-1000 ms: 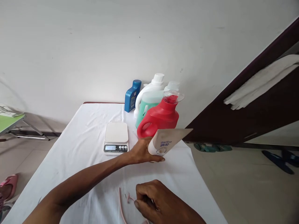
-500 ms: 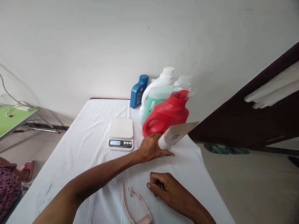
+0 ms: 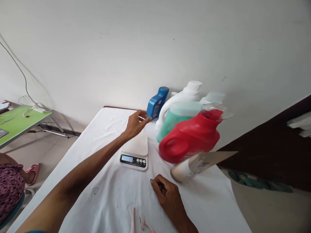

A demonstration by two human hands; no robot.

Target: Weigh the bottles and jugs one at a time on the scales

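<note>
My left hand (image 3: pixel 137 124) reaches over the far part of a white digital scale (image 3: pixel 135 147), fingers apart and holding nothing. Its fingertips are close to a blue bottle (image 3: pixel 155 105); I cannot tell whether they touch it. The scale's display reads 17. My right hand (image 3: pixel 170 197) is loosely curled above the white cloth, with nothing visible in it. A tan and white paper roll-like item with printing (image 3: pixel 194 165) leans to the right beside it. Behind that item stands a red jug (image 3: pixel 191 137) with a clear collar on its mouth.
Along the wall are a green jug (image 3: pixel 178 111) and a white bottle (image 3: pixel 187 94). Thin pink pieces (image 3: pixel 145 225) lie at the near edge of the white cloth (image 3: pixel 107 181). At left stand a green table (image 3: pixel 21 121) and a seated person (image 3: pixel 11 181).
My left hand has let go of the paper item and moved up and left toward the blue bottle. The whole view has shifted. My right hand stays curled.
</note>
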